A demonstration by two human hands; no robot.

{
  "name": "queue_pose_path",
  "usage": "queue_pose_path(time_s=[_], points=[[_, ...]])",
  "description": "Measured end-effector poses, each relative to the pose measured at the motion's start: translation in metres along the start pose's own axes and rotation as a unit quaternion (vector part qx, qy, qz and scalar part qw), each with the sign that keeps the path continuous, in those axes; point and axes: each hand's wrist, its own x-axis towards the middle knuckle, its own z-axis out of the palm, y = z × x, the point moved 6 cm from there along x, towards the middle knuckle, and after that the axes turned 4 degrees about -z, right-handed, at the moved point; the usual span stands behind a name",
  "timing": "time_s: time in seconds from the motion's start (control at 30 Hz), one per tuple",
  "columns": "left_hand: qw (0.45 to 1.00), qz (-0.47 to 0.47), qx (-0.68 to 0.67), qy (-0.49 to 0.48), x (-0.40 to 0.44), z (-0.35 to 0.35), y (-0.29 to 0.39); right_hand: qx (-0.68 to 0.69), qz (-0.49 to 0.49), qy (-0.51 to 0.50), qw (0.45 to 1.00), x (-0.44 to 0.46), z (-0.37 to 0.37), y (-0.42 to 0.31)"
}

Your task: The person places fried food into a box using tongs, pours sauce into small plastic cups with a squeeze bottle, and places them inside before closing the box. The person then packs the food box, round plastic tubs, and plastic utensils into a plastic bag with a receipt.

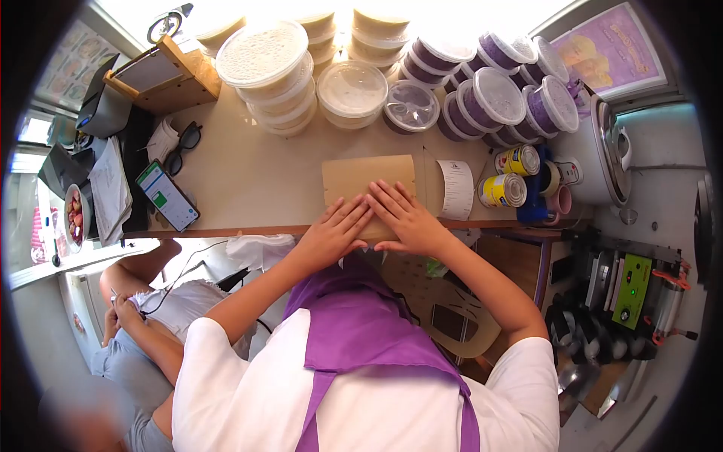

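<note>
Both of my hands lie flat on a brown sheet of paper or card (369, 174) near the front edge of the counter. My left hand (337, 230) has its fingers stretched out over the lower part of the sheet. Beside it, with fingertips close together, my right hand (403, 220) presses on the same sheet, fingers straight. To the right of the sheet lies a white printed receipt (456, 190). Whether the brown sheet is folded or is a flat bag, I cannot tell.
Stacked tubs of pale food (263, 56) and purple food (493, 98) line the back. Two cans (503, 190) stand right, near a tape dispenser (533, 197). A phone (166, 194) and sunglasses (183, 148) lie left. Another person (151, 331) sits at lower left.
</note>
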Motion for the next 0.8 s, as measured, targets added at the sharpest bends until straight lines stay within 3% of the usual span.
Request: queue_pose_path(time_s=[0.17, 0.47, 0.57, 0.8], points=[[1.000, -0.001, -0.026, 0.009, 0.002, -0.003, 0.001, 0.015, 0.047, 0.010, 0.999, -0.014, -0.006, 0.017], [0.999, 0.024, -0.034, 0.034, 0.002, -0.001, 0.000, -0.039, -0.010, -0.004, 0.999, -0.004, 0.005, 0.007], [0.998, 0.036, -0.001, 0.052, 0.001, 0.002, -0.001, -0.101, -0.009, -0.031, 0.994, -0.004, 0.009, 0.004], [0.998, 0.033, -0.010, 0.049, 0.005, -0.006, 0.000, -0.087, 0.004, 0.000, 0.996, -0.007, 0.018, 0.005]])
